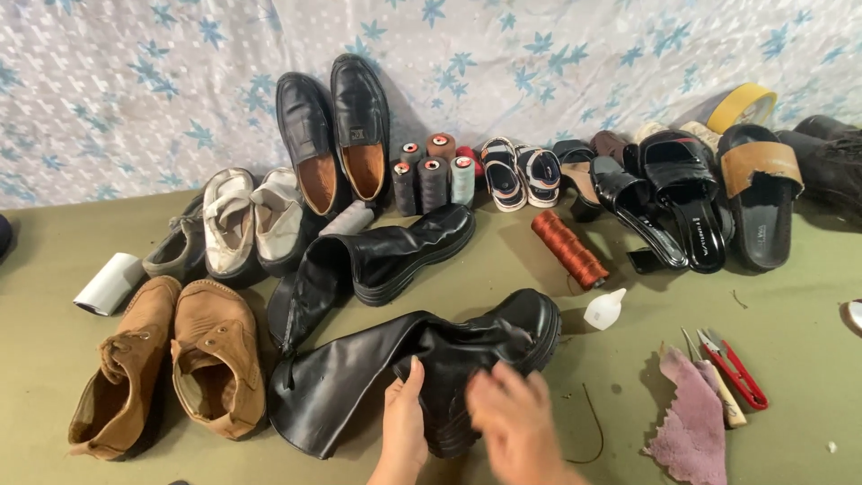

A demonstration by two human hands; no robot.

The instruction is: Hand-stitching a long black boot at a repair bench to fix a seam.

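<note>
head cam | looks down and forward, close over the hands | floor to backdrop cloth (135,81) in view

The tall boot (422,368) and its mate (377,260) are glossy black. The ankle boots (171,368) are tan suede. The thread cone (568,249) is rust-red, the cloth (696,422) mauve, the snips (736,370) red-handled. The backdrop (135,81) is white with blue leaves, perhaps stars.

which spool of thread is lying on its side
The rust-red spool, lying alone on the green mat near the small glue bottle. The grey, teal and red spools stand upright by the loafers.
</note>
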